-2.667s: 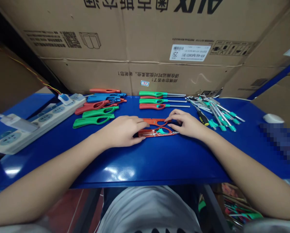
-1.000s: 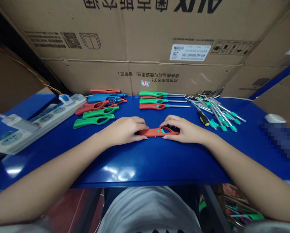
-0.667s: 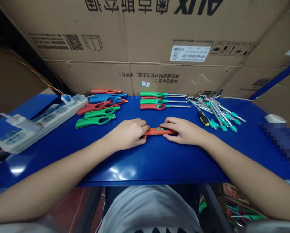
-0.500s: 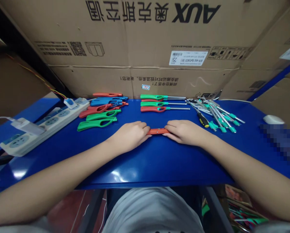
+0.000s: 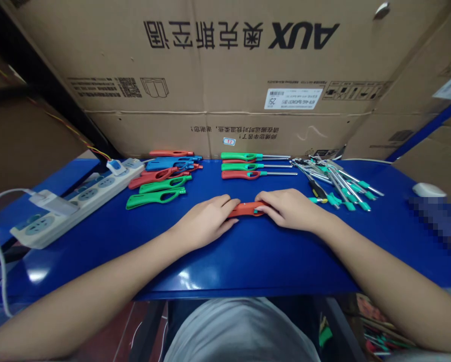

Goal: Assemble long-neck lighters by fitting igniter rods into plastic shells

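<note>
An orange lighter handle (image 5: pixel 244 208) lies sideways between my hands, just above or on the blue table. My left hand (image 5: pixel 213 216) is closed on its left end, and my right hand (image 5: pixel 280 208) pinches its right end, where a bit of teal shows. Beyond them lie several long-nosed lighters with metal tubes, among them a green lighter (image 5: pixel 240 156) and a red lighter (image 5: pixel 242 174). Left of these are loose handles without tubes: a green handle (image 5: pixel 150 200), a blue handle (image 5: pixel 165 164) and others. To the right rests a pile of metal tubes (image 5: pixel 342 183) with teal ends.
A screwdriver (image 5: pixel 318 191) lies against the tube pile. At left stands a white power strip (image 5: pixel 100 193) with plugs and cables. A large cardboard sheet (image 5: pixel 210 100) closes off the back of the blue table (image 5: pixel 225 261). A white mouse (image 5: pixel 429 189) sits far right.
The orange handle has turned in my hands, showing more of its side and a bit of teal. The whole view has shifted slightly; both hands keep their grip.
</note>
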Demonstrator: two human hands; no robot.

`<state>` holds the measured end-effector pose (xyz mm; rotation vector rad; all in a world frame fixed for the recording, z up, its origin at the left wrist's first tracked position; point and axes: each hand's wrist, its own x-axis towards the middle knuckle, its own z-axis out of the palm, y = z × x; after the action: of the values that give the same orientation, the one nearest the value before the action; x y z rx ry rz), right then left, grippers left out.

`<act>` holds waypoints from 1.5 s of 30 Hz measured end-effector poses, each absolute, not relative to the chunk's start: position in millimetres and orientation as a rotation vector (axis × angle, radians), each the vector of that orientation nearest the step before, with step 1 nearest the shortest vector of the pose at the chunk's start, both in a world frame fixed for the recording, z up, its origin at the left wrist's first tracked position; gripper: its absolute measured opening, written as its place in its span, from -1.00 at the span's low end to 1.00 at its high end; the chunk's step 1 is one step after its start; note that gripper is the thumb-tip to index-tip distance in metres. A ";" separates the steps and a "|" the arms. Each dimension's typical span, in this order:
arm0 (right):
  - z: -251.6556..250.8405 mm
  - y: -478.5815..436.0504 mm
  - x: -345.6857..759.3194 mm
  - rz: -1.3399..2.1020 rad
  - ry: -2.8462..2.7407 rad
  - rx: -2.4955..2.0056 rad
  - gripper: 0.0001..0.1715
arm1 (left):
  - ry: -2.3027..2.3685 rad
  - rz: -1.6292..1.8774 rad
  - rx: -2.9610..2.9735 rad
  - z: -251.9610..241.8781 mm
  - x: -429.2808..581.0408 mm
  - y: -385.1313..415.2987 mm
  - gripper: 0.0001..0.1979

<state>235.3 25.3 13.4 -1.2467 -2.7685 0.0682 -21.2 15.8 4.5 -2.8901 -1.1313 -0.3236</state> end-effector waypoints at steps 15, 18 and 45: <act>7.3 21.9 238.2 0.160 -2.591 -0.835 -0.64 | -0.964 -0.480 -2.970 2.4 -27.7 23.9 -0.55; 6.1 18.1 235.6 0.154 -2.570 -0.806 -0.65 | -0.917 -0.466 -3.008 3.9 -29.0 23.5 -0.60; 10.2 20.1 227.7 -0.472 -2.658 -1.195 -0.60 | -1.049 -0.308 -2.838 10.0 -31.8 30.8 -0.75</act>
<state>227.7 20.1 10.2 -1.1949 -2.6583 -0.4724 -31.8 30.8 10.0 -2.8382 -1.0485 -0.3076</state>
